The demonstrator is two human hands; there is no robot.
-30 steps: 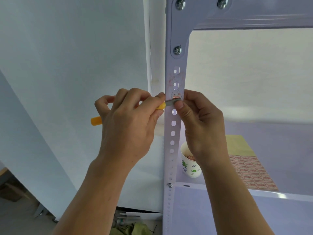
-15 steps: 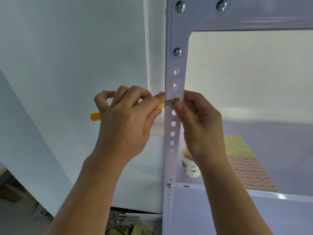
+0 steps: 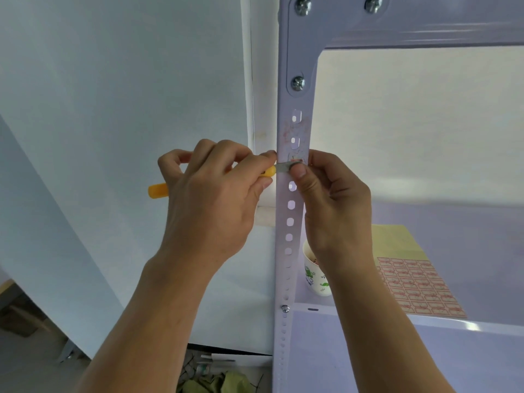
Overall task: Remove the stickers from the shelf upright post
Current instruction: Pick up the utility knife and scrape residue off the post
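The left hand [image 3: 209, 199] grips a yellow-handled scraper knife [image 3: 158, 190]. Its blade lies under a small red sticker remnant [image 3: 296, 160] on the white perforated metal upright post [image 3: 292, 222]. The right hand [image 3: 334, 199] pinches this post, with the thumb on the blade tip. The blade has hardly moved in the last second, so the remnant probably sticks hard.

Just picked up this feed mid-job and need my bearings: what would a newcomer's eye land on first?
First, both hands meeting mid-frame on the white upright post: the left hand grips a yellow-handled scraper with its blade laid across the post at a red sticker remnant, while the right hand pinches the post by the blade tip. Next, lower right on the shelf, a paper cup and a sheet of red stickers.
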